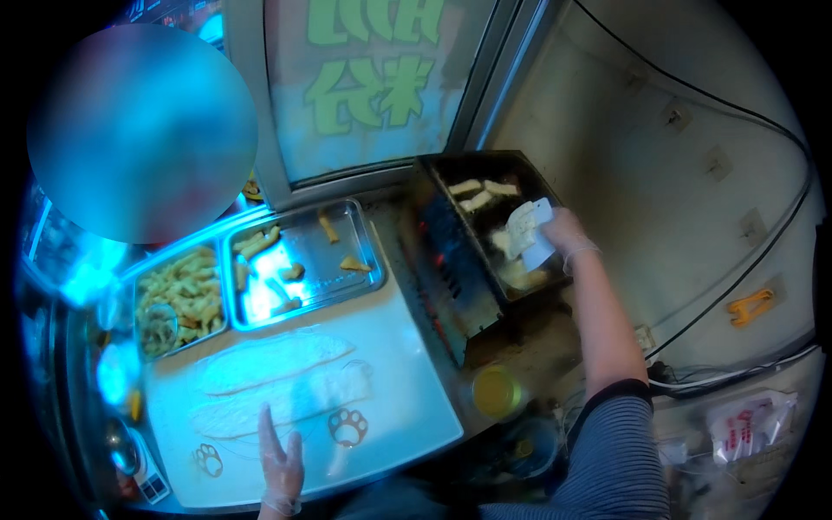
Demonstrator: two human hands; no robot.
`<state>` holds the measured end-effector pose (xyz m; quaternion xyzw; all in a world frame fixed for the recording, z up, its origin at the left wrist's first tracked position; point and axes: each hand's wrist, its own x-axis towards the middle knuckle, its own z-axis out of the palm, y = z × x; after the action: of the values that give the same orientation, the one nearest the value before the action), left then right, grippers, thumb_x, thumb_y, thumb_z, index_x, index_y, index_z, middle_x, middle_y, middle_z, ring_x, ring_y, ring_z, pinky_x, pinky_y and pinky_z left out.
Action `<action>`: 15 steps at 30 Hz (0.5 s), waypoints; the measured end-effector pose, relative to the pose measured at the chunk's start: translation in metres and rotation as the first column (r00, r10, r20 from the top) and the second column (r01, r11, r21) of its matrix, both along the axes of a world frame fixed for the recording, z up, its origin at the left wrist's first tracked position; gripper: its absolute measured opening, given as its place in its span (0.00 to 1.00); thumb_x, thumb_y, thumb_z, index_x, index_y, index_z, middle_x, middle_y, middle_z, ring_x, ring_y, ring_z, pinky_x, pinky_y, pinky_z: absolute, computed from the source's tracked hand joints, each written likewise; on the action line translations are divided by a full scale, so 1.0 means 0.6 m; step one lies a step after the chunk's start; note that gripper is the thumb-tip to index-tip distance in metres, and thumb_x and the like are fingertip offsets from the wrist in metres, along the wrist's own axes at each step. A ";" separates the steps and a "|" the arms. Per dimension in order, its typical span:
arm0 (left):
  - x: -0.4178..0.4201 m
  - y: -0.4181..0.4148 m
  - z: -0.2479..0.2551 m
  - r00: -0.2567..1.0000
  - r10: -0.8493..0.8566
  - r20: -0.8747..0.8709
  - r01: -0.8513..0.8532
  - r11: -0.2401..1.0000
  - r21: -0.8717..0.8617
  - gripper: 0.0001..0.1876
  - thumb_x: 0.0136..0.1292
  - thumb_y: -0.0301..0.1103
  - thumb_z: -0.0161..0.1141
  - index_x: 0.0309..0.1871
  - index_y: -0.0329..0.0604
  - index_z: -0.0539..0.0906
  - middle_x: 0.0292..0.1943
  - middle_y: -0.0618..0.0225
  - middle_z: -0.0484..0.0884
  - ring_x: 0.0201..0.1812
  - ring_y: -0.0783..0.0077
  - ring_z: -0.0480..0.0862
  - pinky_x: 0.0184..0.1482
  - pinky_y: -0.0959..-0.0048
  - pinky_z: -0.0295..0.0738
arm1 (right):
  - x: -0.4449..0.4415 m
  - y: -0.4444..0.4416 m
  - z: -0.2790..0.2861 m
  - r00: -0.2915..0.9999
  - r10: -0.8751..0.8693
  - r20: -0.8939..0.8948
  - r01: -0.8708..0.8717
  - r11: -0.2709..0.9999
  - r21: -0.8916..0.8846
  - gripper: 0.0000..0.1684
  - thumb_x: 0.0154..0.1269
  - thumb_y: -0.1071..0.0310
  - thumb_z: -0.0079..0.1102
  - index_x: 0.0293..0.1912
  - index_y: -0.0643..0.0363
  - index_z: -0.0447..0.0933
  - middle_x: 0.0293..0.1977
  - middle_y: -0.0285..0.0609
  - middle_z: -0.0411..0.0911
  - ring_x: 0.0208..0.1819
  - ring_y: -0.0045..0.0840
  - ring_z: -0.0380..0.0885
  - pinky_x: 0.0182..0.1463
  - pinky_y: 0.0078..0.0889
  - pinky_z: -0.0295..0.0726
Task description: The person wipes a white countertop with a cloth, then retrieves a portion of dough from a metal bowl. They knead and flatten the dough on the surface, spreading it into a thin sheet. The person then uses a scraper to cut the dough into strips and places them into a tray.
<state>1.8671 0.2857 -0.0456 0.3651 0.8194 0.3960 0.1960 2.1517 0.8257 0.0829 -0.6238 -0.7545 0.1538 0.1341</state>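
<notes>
My right hand (567, 233), in a clear disposable glove, grips a white flat scraper (539, 250) over a dark metal deep fryer (465, 312). Pale dough pieces (519, 227) lie against the scraper's left side. Several pale strips (480, 198) sit farther back in the fryer. Also gloved, my left hand (284, 468) is held above the near part of a white work mat (403, 416), fingers apart and holding nothing. Just beyond it, two long flat sheets of floured dough (279, 361) lie side by side; the nearer one has its right end cut into or creased.
A steel tray (312, 260) with a few fried pieces stands behind the mat, beside a tray heaped with fried sticks (185, 299). A jar of yellow liquid (496, 392) is right of the mat. A cable (747, 279) crosses the wall. A blurred area covers the upper left.
</notes>
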 end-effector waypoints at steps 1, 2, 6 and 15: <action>-0.004 -0.007 -0.005 1.000 0.014 -0.006 -0.014 1.000 -0.012 0.36 0.67 0.29 0.56 0.75 0.28 0.54 0.73 0.42 0.59 0.74 0.47 0.60 0.74 0.61 0.52 | -0.002 -0.009 0.008 0.997 -0.019 0.075 0.013 0.997 0.079 0.18 0.61 0.63 0.59 0.48 0.63 0.80 0.44 0.65 0.81 0.49 0.50 0.82 0.54 0.45 0.79; -0.008 -0.012 -0.006 0.999 0.032 -0.011 -0.033 0.999 -0.029 0.35 0.67 0.29 0.55 0.75 0.29 0.55 0.73 0.42 0.59 0.74 0.47 0.60 0.74 0.60 0.52 | -0.003 -0.018 0.020 0.988 -0.043 0.149 0.019 0.987 0.160 0.18 0.61 0.63 0.57 0.49 0.62 0.80 0.44 0.66 0.80 0.49 0.52 0.81 0.53 0.48 0.79; -0.064 -0.085 -0.052 0.990 0.124 -0.073 -0.128 0.990 -0.051 0.34 0.71 0.35 0.53 0.75 0.29 0.55 0.74 0.41 0.58 0.75 0.45 0.58 0.75 0.58 0.51 | -0.066 -0.087 0.095 0.959 -0.225 0.174 0.114 0.863 0.493 0.20 0.63 0.65 0.54 0.53 0.63 0.74 0.41 0.63 0.81 0.46 0.54 0.81 0.50 0.54 0.79; -0.196 -0.330 -0.177 0.847 0.403 -0.347 -0.503 0.820 -0.273 0.46 0.66 0.49 0.59 0.76 0.31 0.50 0.76 0.41 0.50 0.77 0.42 0.50 0.76 0.52 0.45 | -0.381 -0.538 -0.079 0.587 0.375 -0.718 -0.588 0.807 -0.058 0.11 0.67 0.68 0.62 0.47 0.60 0.77 0.38 0.36 0.79 0.39 0.20 0.78 0.44 0.25 0.78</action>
<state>1.7497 0.0874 -0.1519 0.1674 0.9594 0.2231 0.0425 1.9228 0.5029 0.0357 -0.3051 -0.7627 0.5086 0.2580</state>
